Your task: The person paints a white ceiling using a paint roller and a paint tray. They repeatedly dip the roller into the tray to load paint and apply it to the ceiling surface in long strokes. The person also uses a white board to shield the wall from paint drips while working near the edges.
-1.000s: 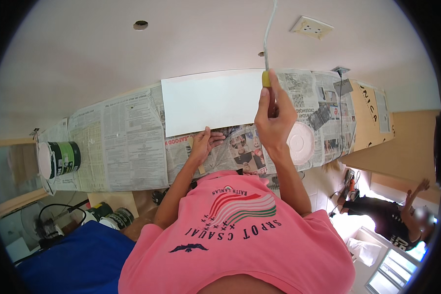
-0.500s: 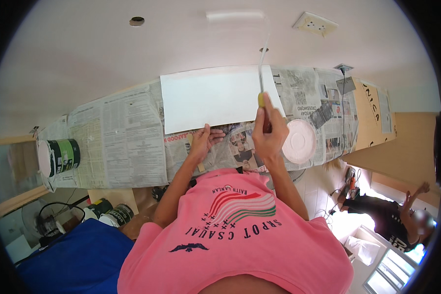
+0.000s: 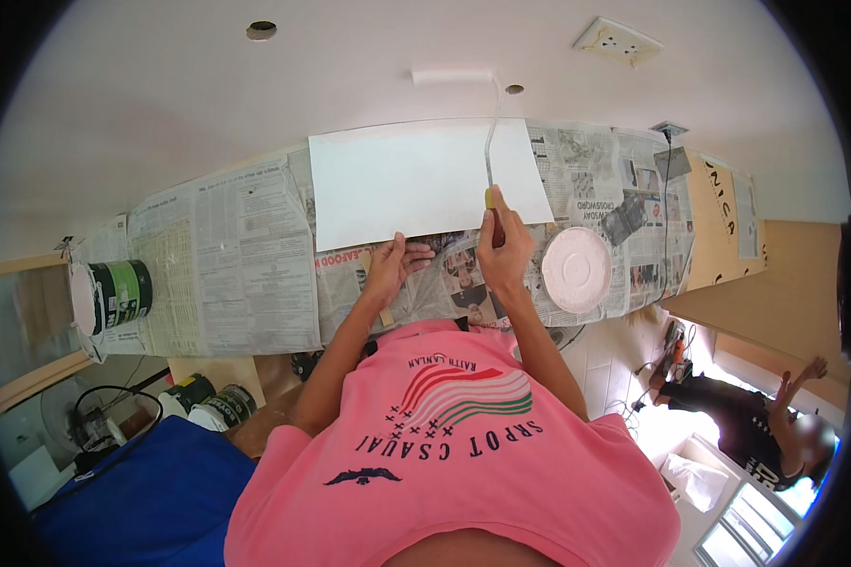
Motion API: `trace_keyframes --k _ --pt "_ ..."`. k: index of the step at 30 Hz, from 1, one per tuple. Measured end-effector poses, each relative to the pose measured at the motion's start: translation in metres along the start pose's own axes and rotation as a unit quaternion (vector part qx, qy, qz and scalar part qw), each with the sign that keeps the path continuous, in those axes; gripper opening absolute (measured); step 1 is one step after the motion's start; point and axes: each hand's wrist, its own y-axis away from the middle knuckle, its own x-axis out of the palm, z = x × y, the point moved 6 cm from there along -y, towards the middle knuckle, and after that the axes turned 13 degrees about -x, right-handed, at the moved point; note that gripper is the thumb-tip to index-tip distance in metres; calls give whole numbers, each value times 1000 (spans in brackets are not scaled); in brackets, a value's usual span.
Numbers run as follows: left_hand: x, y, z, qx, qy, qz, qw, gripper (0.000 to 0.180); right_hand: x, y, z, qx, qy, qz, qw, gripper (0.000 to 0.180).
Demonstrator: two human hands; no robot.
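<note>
paint roller (image 3: 463,77) at 12 o'clock, white sleeve (image 3: 440,77) level at wall (image 3: 350,71), thin rod (image 3: 488,156) running down toward 6. right hand (image 3: 506,250) closed round its handle (image 3: 489,198), index finger stretched along it, forearm slanting up from 5 o'clock. left hand (image 3: 395,272) unclenched, thumb upward at lower edge of white sheet (image 3: 407,180), fingers loosely extended toward 3. lid (image 3: 577,269) (round, pale pink) just off right hand, at its 3 o'clock.

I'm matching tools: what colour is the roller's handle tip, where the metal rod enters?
Yellow; the handle tip shows best in the head view.
</note>
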Motion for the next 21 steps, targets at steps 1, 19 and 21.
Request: trace_keyframes --k 1,19,21 --pt "0 0 0 -3 0 0 1000 49 5 9 -8 18 2 20 1000 42" --pt "-2 -2 2 3 10 6 1000 49 8 9 -12 97 5 95 991 37" --pt "-2 -2 2 7 8 9 1000 49 17 11 -20 122 8 112 986 37"
